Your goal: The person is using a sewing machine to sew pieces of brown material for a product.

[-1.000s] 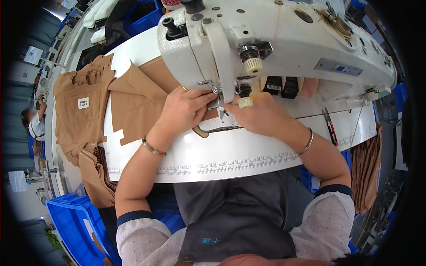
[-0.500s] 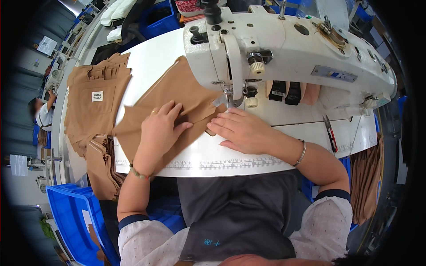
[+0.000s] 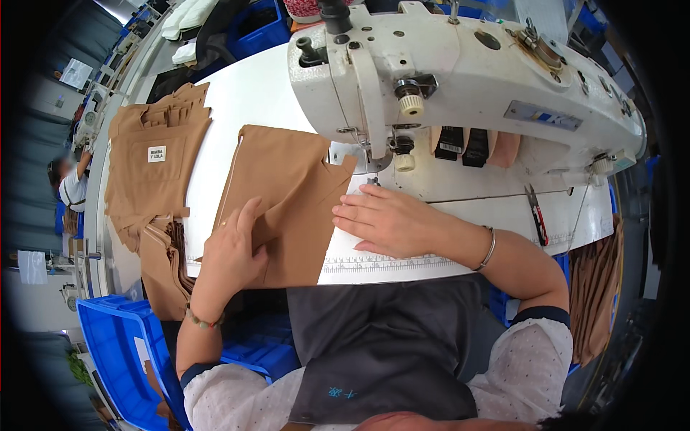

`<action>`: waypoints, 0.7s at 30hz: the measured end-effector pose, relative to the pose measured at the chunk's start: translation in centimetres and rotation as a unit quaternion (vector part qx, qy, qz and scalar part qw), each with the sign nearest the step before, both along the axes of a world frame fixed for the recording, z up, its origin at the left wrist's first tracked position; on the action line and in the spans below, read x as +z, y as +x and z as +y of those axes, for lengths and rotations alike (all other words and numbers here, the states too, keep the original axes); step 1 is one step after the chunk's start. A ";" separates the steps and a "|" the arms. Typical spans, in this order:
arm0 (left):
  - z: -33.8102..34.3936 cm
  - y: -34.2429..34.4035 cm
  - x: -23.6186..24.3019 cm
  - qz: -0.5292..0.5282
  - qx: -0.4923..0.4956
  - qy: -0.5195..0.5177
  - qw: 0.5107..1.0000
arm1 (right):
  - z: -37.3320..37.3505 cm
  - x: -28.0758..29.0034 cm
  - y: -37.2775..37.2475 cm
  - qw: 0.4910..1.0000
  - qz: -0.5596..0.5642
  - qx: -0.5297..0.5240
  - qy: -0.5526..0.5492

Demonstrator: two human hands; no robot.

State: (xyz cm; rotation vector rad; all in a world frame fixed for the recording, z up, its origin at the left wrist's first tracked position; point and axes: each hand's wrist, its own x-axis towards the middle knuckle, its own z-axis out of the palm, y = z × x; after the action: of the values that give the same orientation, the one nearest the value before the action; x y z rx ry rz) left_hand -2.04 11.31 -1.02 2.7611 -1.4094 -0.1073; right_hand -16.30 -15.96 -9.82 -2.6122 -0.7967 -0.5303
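At a white tabletop (image 3: 237, 85), facing a white sewing machine (image 3: 417, 79) and spreading the left hand (image 3: 233, 248) over a brown cloth (image 3: 291, 176), with thumb apart from fingers, seemingly to steady the cloth and stop it sliding. Resting the right hand (image 3: 392, 221) palm down on or just above the tabletop, with fingers pressed close together and pinching nothing visible. Holding those fingertips right beside the cloth's right edge, perhaps as a guide; not showing clearly whether touching it. Having the cloth lying just left of the needle area, with its lower end at the tabletop's front edge, likely to leave room for turning it. Having a pile of brown pieces (image 3: 154, 192) lying at the left, probably for easy reach on that side. Having red-handled snips (image 3: 539, 224) lying well to the right, presumably handy yet out of the cloth's way.
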 end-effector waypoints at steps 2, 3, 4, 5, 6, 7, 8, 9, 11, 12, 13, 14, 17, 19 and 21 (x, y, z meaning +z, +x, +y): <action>0.7 -0.6 0.3 0.010 0.018 0.029 0.999 | 0.2 0.3 0.1 1.000 -0.006 -0.010 -0.007; 0.9 -0.7 0.6 0.019 0.038 0.057 0.998 | 0.2 0.4 0.2 1.000 -0.008 -0.009 -0.012; 0.7 -1.1 1.0 0.020 0.037 0.058 0.997 | 0.3 0.5 0.3 1.000 -0.010 -0.009 -0.018; 0.3 -1.8 1.5 0.037 0.023 0.020 0.999 | 0.2 0.7 0.2 1.000 -0.009 -0.008 -0.018; 0.0 -2.2 2.0 0.055 0.010 -0.018 0.998 | 0.1 0.8 0.2 1.000 -0.024 -0.009 -0.017; -0.4 -2.1 2.6 0.056 0.011 -0.019 0.998 | -0.1 0.9 0.1 0.999 -0.037 -0.011 -0.015; -1.1 -1.7 3.2 0.118 -0.042 0.018 0.992 | -0.3 0.8 0.0 0.999 -0.036 -0.012 -0.016; -1.7 -1.1 3.7 0.176 -0.092 0.054 0.979 | -0.4 0.9 0.1 0.998 -0.046 -0.020 -0.029; -3.0 -0.4 3.0 0.180 -0.112 0.066 0.975 | -0.7 1.0 0.1 0.997 -0.057 -0.029 -0.042; -3.8 -0.4 2.3 0.146 -0.112 -0.009 0.983 | -0.7 1.1 0.1 0.999 -0.039 -0.028 -0.026; -4.7 -0.3 1.5 0.112 -0.112 -0.084 0.984 | -0.7 1.1 0.1 0.999 -0.020 -0.028 -0.009; -5.8 0.0 0.3 0.113 -0.112 -0.084 0.984 | -0.8 1.0 0.0 0.999 -0.019 -0.028 -0.009; -7.6 0.6 -3.6 0.003 -0.208 -0.246 0.947 | -0.8 0.8 -0.3 0.998 -0.053 -0.023 -0.018; -7.4 0.3 -5.4 0.018 -0.231 -0.225 0.946 | -0.4 1.3 -0.7 0.997 -0.075 -0.002 -0.029; -6.7 -0.3 -5.6 0.036 -0.218 -0.227 0.949 | 0.2 1.4 -1.1 0.994 -0.103 -0.012 -0.029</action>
State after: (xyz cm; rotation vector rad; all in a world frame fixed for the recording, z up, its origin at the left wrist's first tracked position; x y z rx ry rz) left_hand -2.31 4.58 -6.58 2.0356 -1.7382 0.0936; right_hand -17.35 -15.75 -8.42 -2.6522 -0.8560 -0.8051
